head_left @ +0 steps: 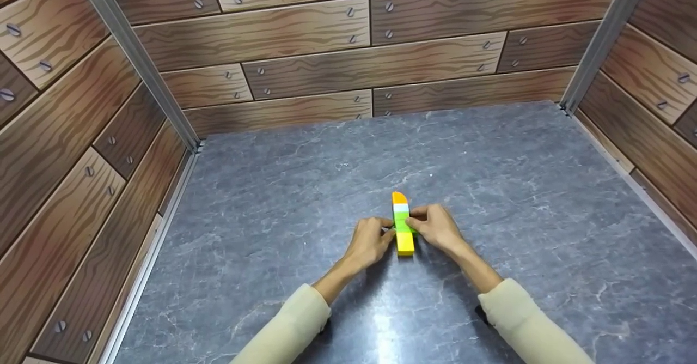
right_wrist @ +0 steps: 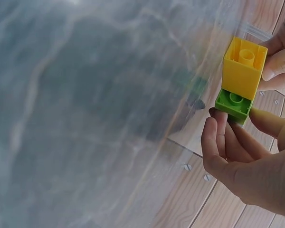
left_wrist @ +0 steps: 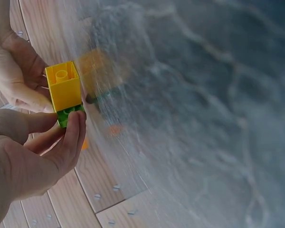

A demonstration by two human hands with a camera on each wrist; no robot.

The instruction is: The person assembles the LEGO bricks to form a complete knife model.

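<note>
A row of joined toy building bricks lies lengthwise between the two hands in the head view. From far to near come a curved orange brick (head_left: pixel 399 197), a white one (head_left: pixel 401 207), lime green bricks (head_left: pixel 401 221) and a yellow brick (head_left: pixel 404 244). The left hand (head_left: pixel 370 242) pinches the row from its left side around the green part. On the opposite side, the right hand (head_left: pixel 440 229) grips the green part between thumb and fingers. Both wrist views show the hollow underside of the yellow brick (left_wrist: pixel 66 92); beside it a green brick (right_wrist: pixel 233 105) sits between the fingers.
A grey marbled tabletop (head_left: pixel 272 189) spreads around the hands. Wood-patterned walls (head_left: pixel 305 42) enclose it at the back, left and right, with metal corner posts (head_left: pixel 139 53) between them.
</note>
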